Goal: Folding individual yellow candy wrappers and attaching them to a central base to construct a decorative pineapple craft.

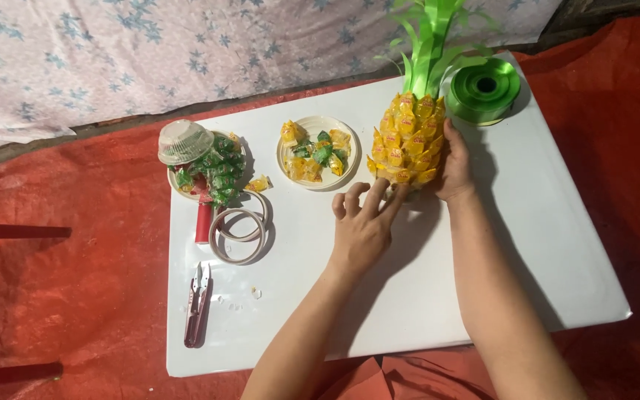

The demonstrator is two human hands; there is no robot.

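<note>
A pineapple-shaped model (407, 137) covered in yellow wrapped candies, topped with green ribbon leaves (431, 37), stands on a white board (498, 244). My right hand (455, 167) cups its right side. My left hand (363, 222) has its fingers spread, fingertips touching the model's lower front edge. It holds nothing that I can see.
A white plate (318, 152) holds yellow and green candies. To its left are another plate of green candies with a clear lid (185, 141), two tape rings (238, 233), a red cylinder (203, 221) and thread snips (198, 304). A green ribbon spool (484, 89) sits far right. Red cloth (61, 296) surrounds the board.
</note>
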